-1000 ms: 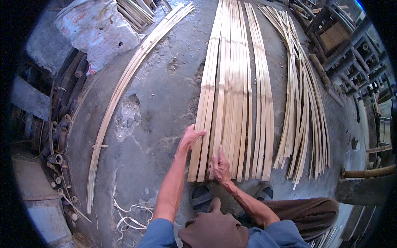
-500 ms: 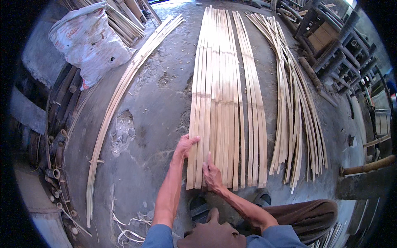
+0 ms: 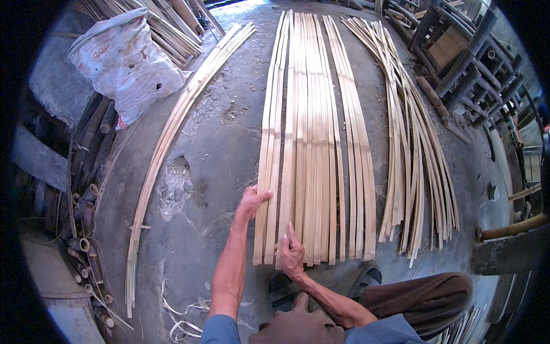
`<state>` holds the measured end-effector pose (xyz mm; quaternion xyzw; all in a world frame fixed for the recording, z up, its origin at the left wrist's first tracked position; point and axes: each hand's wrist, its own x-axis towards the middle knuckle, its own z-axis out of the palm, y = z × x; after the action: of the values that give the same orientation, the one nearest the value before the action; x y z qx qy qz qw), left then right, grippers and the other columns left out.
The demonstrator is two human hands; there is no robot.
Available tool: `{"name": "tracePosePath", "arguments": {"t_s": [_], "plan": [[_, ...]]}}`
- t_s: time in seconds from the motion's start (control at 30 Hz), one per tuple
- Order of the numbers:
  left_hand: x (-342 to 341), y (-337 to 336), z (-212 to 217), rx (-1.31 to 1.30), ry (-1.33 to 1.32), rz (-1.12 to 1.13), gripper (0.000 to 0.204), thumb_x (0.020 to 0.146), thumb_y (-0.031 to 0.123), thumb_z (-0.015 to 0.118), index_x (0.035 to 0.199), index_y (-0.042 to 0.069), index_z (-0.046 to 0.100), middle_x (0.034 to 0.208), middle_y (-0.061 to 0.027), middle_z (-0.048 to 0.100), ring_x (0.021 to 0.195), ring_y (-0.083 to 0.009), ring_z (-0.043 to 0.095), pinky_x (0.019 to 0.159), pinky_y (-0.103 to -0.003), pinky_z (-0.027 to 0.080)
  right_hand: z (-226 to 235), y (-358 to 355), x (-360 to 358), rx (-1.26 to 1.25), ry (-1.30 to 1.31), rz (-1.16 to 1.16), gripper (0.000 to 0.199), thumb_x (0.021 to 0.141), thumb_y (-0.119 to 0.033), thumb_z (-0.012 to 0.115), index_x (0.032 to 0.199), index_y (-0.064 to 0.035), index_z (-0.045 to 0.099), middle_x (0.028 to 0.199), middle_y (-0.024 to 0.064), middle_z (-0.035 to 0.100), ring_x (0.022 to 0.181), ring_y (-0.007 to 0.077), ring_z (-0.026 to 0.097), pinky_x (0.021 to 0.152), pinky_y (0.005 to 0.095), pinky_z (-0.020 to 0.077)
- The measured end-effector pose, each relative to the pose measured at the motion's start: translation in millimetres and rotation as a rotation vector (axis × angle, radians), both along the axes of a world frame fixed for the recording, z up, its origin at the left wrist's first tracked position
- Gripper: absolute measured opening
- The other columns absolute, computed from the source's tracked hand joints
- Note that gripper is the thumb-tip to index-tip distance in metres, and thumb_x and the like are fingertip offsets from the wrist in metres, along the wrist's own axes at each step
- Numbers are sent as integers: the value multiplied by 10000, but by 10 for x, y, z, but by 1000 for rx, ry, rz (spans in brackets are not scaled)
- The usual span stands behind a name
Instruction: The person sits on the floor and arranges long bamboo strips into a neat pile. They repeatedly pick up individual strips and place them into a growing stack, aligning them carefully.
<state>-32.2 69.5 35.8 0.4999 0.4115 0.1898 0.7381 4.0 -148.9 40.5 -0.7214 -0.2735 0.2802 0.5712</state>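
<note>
Long, pale bamboo strips (image 3: 315,189) lie side by side on the floor, pointing away from me. Along their left edge, two bamboo strips (image 3: 267,155) stand apart from the main row by a narrow gap. My left hand (image 3: 251,202) is closed on this pair's outer edge, thumb on top, its other fingers partly hidden underneath. At the near ends, my right hand (image 3: 293,255) grips the left edge of the main row, index finger stretched along the top and the other fingers curled. A smaller group of strips (image 3: 358,172) lies just right of the row.
Crossed loose strips (image 3: 421,149) spread out at the right. A tied bundle of strips (image 3: 150,178) curves along the left. Farther out are a white sack (image 3: 123,60), cut bamboo poles (image 3: 84,245) and a dark bamboo frame (image 3: 467,86). A broken hollow (image 3: 176,186) pits the floor.
The two leftmost strips have parted from the main row, opening a gap. My left hand has shifted slightly left, and my right hand slightly nearer to me. The view has also shifted a little.
</note>
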Motion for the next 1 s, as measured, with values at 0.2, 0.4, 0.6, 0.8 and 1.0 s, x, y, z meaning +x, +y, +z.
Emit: {"name": "tracePosePath", "arguments": {"t_s": [0.2,0.4,0.6,0.8,1.0], "plan": [[-68,-23,74,38,-13,-30,296,851,136,731,1100,-12,671,953,-65,699,820,-138,653,735,-324,555,247,-43,43,-181,63,72,506,1012,-150,476,1490,-11,384,869,22,593,652,64,399,558,241,378],[-221,32,-1,47,61,-66,376,852,190,734,1161,-12,664,1009,-65,695,866,-159,652,790,-336,547,392,0,-13,-107,124,51,492,1024,-160,463,1473,26,390,1297,153,607,1053,141,584,893,262,464],[-165,-89,-112,10,-90,-78,380,851,191,734,1161,-16,663,1010,-58,692,879,-154,647,782,-345,544,512,57,-101,-51,203,34,485,1033,-167,448,1460,56,391,1437,193,510,1280,184,507,1059,287,395],[-178,-147,-229,135,8,-123,370,837,158,708,1164,-9,665,1011,-50,691,879,-132,630,804,-339,530,310,37,-121,-54,119,-1,504,1027,-188,480,1468,39,392,1307,161,592,1128,169,581,954,267,455],[-180,-159,-164,102,86,-126,364,841,157,693,1160,-16,671,1005,-55,691,877,-143,632,819,-328,525,363,45,-72,-169,136,81,585,997,-243,566,1484,20,378,824,26,585,735,110,536,662,274,476]]}}
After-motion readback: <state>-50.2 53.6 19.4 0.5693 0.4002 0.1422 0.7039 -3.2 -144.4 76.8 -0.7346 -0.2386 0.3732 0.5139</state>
